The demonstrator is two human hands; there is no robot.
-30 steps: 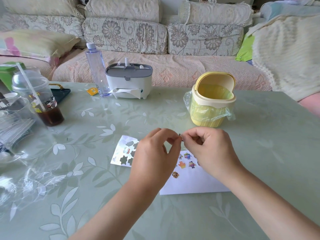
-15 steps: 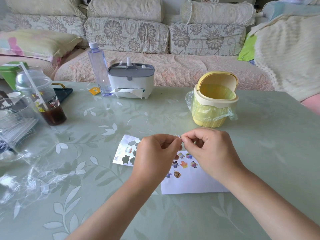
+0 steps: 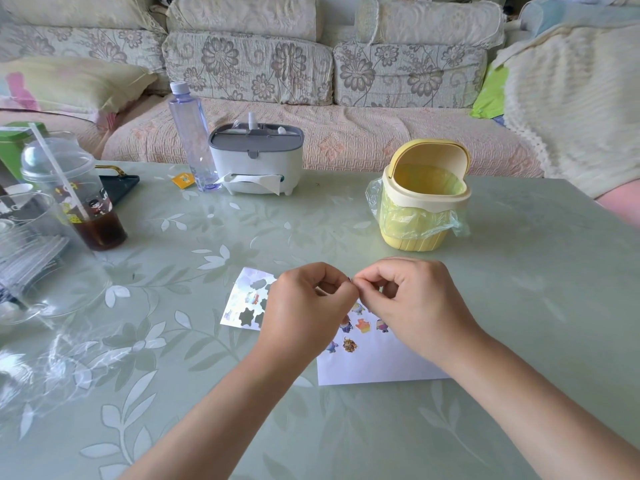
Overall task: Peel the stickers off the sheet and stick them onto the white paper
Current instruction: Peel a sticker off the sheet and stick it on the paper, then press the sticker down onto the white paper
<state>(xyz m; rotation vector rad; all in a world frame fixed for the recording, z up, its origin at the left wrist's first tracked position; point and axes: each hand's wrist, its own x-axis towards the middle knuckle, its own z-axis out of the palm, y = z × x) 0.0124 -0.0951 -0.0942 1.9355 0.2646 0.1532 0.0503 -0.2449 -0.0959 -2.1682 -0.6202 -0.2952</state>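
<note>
A shiny sticker sheet (image 3: 246, 301) with several dark cut-out gaps lies flat on the green table, partly hidden by my left hand (image 3: 308, 306). To its right lies the white paper (image 3: 377, 365), with several small colourful stickers (image 3: 362, 325) stuck near its top left. Both hands hover above the paper with curled fingers. Fingertips of my left hand and my right hand (image 3: 412, 299) meet and pinch a tiny sticker (image 3: 350, 280), which is almost entirely hidden between them.
A yellow lidded mini bin (image 3: 424, 199) with a plastic liner stands behind the hands. Further back are a grey-white tissue box (image 3: 256, 161) and a clear bottle (image 3: 190, 136). A drink cup with a straw (image 3: 74, 199) and clear plastic containers (image 3: 38, 258) sit at the left.
Both hands stay together above the paper, still pinching the tiny sticker between their fingertips. They have shifted only slightly; the sheet and paper have not moved.
</note>
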